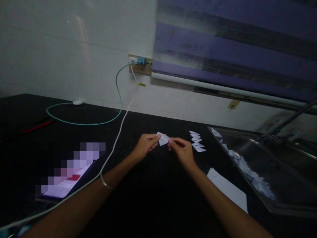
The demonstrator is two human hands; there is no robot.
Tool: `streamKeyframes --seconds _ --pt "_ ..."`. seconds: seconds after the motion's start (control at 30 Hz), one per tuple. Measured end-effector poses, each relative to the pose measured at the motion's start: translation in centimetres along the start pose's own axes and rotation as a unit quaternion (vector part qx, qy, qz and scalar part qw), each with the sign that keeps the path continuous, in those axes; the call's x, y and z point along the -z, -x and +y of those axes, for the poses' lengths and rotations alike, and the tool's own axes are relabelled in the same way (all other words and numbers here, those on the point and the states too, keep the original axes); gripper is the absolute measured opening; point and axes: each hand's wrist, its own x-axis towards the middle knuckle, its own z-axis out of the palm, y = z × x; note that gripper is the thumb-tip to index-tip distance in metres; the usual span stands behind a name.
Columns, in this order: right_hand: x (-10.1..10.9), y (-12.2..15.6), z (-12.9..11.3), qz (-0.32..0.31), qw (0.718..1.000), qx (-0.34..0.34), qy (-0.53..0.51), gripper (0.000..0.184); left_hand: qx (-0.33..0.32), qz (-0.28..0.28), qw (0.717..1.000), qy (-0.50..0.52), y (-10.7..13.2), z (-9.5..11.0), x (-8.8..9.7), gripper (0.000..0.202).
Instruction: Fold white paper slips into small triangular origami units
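Note:
Between my two hands, above the black countertop, is a small piece of folded white paper [163, 138]. My left hand [146, 145] pinches its left end between thumb and fingers. At its right end, the thumb and fingertips of my right hand [182, 150] are closed on it too. Just right of my right hand, a short row of folded white paper pieces [197, 141] lies on the counter. A stack of flat white paper sheets [229, 190] rests partly behind my right forearm.
A metal sink [284, 172] stands at the right, with many folded paper pieces [250, 170] along its near rim. On the left lies a lit screen [61, 186], partly pixelated. A white cable [119, 134] and a teal cable [84, 124] run from the wall socket [140, 64].

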Motion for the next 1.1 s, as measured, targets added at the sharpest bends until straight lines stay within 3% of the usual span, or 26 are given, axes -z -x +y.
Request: streamKeyframes --seconds 0.1,0.23,0.47,0.7,0.87,1.1 --pt "-0.1 0.1 0.1 0.0 0.998 -0.046 -0.04 0.031 -0.003 -0.005 1.0 -0.006 -0.1 -0.2 0.0 0.051" --pt "-0.2 0.3 0.1 -0.017 0.992 -0.081 -0.09 0.039 0.002 0.005 0.999 0.042 -0.2 -0.1 -0.2 0.038" --pt "-0.2 0.4 -0.5 -0.021 0.985 -0.089 -0.147 0.038 0.032 -0.016 0.992 0.119 -0.1 0.1 -0.5 0.036" --pt "-0.3 0.3 -0.5 -0.018 0.988 -0.084 -0.126 0.038 0.027 -0.001 0.996 0.088 -0.1 0.1 -0.6 0.038" --pt "-0.1 0.2 -0.2 0.0 0.995 -0.081 -0.064 0.041 0.063 0.001 0.997 0.054 -0.3 -0.2 -0.2 0.043" --pt "-0.2 0.3 -0.2 0.016 0.986 -0.108 -0.125 0.036 0.067 -0.006 0.996 0.056 -0.3 -0.8 -0.2 0.042"
